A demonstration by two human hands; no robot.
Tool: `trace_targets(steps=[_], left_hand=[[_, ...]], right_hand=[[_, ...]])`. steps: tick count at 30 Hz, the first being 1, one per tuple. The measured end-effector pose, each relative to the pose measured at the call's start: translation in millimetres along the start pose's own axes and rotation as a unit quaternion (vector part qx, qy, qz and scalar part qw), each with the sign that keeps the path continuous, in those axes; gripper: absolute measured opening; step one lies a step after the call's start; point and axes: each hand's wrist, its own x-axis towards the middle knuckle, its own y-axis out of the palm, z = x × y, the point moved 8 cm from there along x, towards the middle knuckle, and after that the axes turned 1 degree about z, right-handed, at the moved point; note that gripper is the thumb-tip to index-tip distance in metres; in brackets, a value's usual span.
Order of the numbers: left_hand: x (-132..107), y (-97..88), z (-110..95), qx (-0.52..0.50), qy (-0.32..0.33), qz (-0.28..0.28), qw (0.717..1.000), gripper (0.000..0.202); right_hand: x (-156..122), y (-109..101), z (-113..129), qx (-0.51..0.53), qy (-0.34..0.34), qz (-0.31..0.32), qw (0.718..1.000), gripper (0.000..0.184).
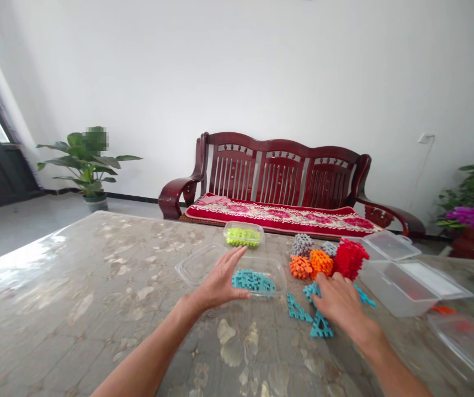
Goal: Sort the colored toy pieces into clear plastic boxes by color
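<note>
Blue pcs (253,281), lime pcs (243,237), orng pcs (320,263), red pcs (349,259); tblcloth (108,309) is gry floral.

Bare left hand (217,282), slim tapering fingers (233,258), rounded thumb tip (243,295), bare right hand (338,296) of similar build, uncovered wrists (190,304), left forearm (158,344) bare to the frame's edge, right forearm (388,353) likewise bare, both broadening away from the wrist

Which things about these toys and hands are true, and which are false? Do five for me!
1. Blue pieces lie in a clear tub. True.
2. The green pieces share that tub. False: the green pieces are in another tub.
3. The right hand is by loose blue pieces. True.
4. The left hand is a fist. False: the left hand is open, its fingers held out.
5. A wooden bench stands beyond the table. True.
</note>
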Motion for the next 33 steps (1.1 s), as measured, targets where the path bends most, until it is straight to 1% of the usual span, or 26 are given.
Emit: trace_targets(steps=[2, 4, 7, 10, 13, 16, 19, 22, 24, 26, 28, 31, 33], left_hand=[[5.1, 2.8, -3.8, 0.021, 0.004, 0.040, 0.999, 0.108], [7.3, 6.6, -3.8, 0.036, -0.005, 0.065, 0.997, 0.107], [6.5, 11.2, -1.3, 0.047, -0.012, 0.063, 0.997, 0.104], [5.0, 14.2, -1.3, 0.058, 0.004, 0.049, 0.997, 0.103], [4.9, 15.0, -0.5, 0.070, 0.007, 0.046, 0.996, 0.101], [5.0, 14.3, 0.6, 0.072, 0.001, 0.046, 0.996, 0.100], [4.6, 13.8, 0.8, 0.068, 0.001, 0.038, 0.997, 0.096], [4.3, 15.1, 1.8, 0.065, 0.002, 0.034, 0.997, 0.096], [4.2, 16.1, 2.7, 0.065, 0.001, 0.035, 0.997, 0.095], [4.4, 16.3, 3.3, 0.065, -0.001, 0.036, 0.997, 0.095], [4.6, 15.9, 3.6, 0.063, -0.004, 0.037, 0.997, 0.094], [5.0, 15.1, 3.5, 0.055, -0.010, 0.040, 0.998, 0.093], [5.2, 14.8, 3.7, 0.050, -0.017, 0.043, 0.998, 0.092]], right_hand=[[1.0, 1.0, -0.9, 0.003, 0.001, -0.003, 1.000, 0.023], [1.4, 1.0, -2.0, 0.011, 0.002, -0.002, 1.000, 0.022], [0.0, -3.7, -2.3, 0.031, 0.004, -0.009, 0.999, 0.020], [-1.5, -17.5, 4.9, 0.071, -0.011, -0.051, 0.996, 0.025], [1.0, -38.1, 22.2, 0.145, -0.065, -0.118, 0.980, 0.038], [10.5, -53.1, 42.6, 0.211, -0.122, -0.149, 0.958, 0.046], [23.4, -58.0, 64.1, 0.242, -0.179, -0.139, 0.943, 0.049], [32.3, -55.0, 83.4, 0.243, -0.235, -0.112, 0.935, 0.053], [34.7, -51.2, 90.1, 0.234, -0.255, -0.098, 0.933, 0.054], [34.7, -49.4, 88.5, 0.226, -0.255, -0.098, 0.935, 0.052], [33.1, -49.8, 77.2, 0.223, -0.232, -0.109, 0.940, 0.045], [29.6, -48.5, 44.3, 0.214, -0.152, -0.111, 0.959, 0.034], [25.6, -44.2, 19.7, 0.184, -0.093, -0.086, 0.975, 0.031]])
